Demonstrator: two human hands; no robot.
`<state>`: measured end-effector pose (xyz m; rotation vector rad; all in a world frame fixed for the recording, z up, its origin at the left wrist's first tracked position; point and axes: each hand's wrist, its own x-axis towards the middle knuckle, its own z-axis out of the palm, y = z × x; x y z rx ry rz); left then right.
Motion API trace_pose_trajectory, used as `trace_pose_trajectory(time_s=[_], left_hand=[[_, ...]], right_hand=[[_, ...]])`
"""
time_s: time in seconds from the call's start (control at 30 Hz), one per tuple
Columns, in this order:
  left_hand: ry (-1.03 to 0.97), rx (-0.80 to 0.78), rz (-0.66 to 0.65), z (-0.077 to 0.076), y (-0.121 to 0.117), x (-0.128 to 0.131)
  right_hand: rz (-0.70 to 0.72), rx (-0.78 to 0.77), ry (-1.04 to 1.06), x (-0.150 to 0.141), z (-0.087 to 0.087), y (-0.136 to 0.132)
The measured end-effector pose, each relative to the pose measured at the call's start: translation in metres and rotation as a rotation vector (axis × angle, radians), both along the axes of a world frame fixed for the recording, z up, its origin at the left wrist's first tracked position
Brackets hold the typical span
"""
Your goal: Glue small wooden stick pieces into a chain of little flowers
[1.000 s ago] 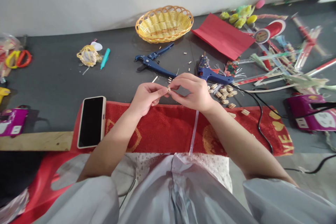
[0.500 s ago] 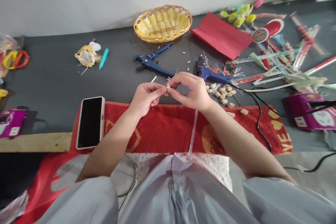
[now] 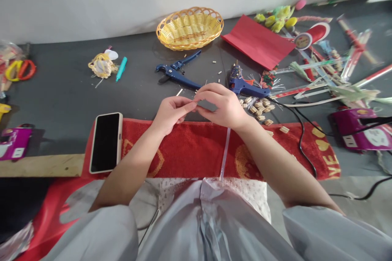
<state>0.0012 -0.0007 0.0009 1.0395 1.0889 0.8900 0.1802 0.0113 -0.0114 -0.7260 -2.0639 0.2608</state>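
Note:
My left hand [image 3: 174, 114] and my right hand [image 3: 220, 106] meet fingertip to fingertip above the back edge of a red towel [image 3: 190, 147]. Both are closed in a pinch, and the fingers cover the small cream-coloured piece that showed between them a moment earlier. Just beyond the hands lies a blue-handled cutter [image 3: 179, 75]. A blue glue gun [image 3: 249, 88] rests right of my right hand, with several small cream-coloured pieces [image 3: 260, 108] in a loose pile in front of it. A short pale stick [image 3: 179, 92] is near my left fingers.
A yellow wicker basket [image 3: 191, 32] stands by the wall, beside a red sheet [image 3: 259, 43]. Ribbon strips and a red spool [image 3: 312, 36] crowd the right. A phone [image 3: 105, 142] lies on the towel's left end; a turquoise pen [image 3: 121, 69] is behind it. Black cables [image 3: 301, 138] cross the towel's right end.
The fingertips have closed in, and the small cream-coloured piece between them is now hidden. My right hand has tilted slightly over toward the left one.

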Motion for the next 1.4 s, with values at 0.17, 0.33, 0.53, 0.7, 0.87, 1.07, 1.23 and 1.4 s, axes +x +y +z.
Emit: trace_pose_trajectory(time_s=[0.17,0.33,0.53,0.7,0.87,1.07,1.23,1.4], left_hand=[[0.038,-0.010,-0.010,0.0030,-0.0003,0.0016],[0.040,-0.004,-0.023,0.0035,-0.0005,0.0008],[0.062,-0.001,-0.019,0.0001,0.0001,-0.0004],[0.031,0.002,-0.036,0.0007,0.0001,-0.0011],[0.014,-0.020,-0.075,0.0039,-0.0010,-0.0011],[0.026,-0.041,-0.098,0.0060,-0.0015,-0.0016],[0.001,-0.044,-0.111,0.0056,-0.0014,-0.0016],[-0.003,-0.022,-0.108,0.0026,-0.0017,-0.0021]], right_hand=[[-0.007,-0.098,0.015,0.0022,-0.0011,0.0005],[-0.013,-0.067,0.002,0.0038,-0.0005,0.0008],[-0.030,-0.077,0.010,0.0052,0.0006,0.0022],[-0.040,-0.025,0.029,0.0057,0.0003,0.0030],[-0.057,0.084,0.005,0.0059,-0.0004,0.0029],[-0.072,0.134,-0.059,0.0061,-0.0003,0.0020],[-0.050,0.143,-0.068,0.0050,0.0015,0.0001],[-0.069,0.126,-0.086,0.0053,0.0026,0.0008]])
